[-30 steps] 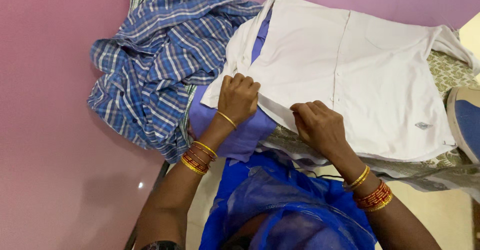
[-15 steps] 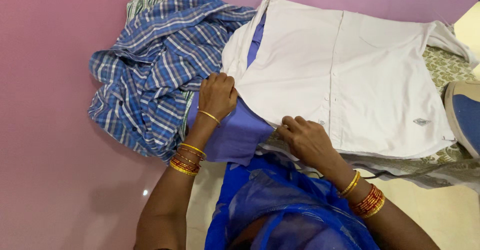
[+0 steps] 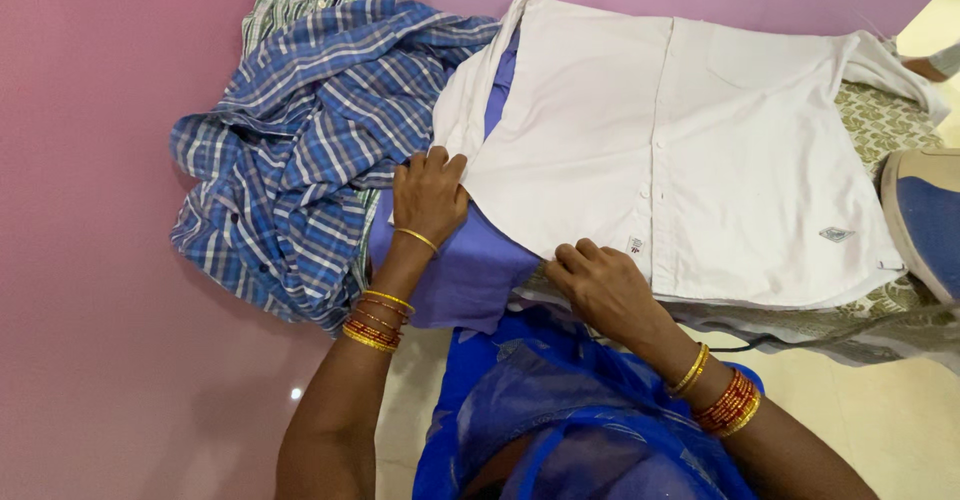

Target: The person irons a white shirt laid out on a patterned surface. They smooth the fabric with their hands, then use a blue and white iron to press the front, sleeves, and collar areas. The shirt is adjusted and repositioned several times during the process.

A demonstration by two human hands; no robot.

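The right hand, at 6 o'clock, is pinched on the hem of the white shirt, which is spread flat and smooth. The left hand is pressed, fingers curled, on the shirt's edge over purple cloth. A crumpled blue plaid shirt is heaped at 10 o'clock.

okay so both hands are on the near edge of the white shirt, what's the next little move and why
Probably smooth that edge flat. The left hand and right hand both press the white shirt hem, which runs slanted over the purple cloth.
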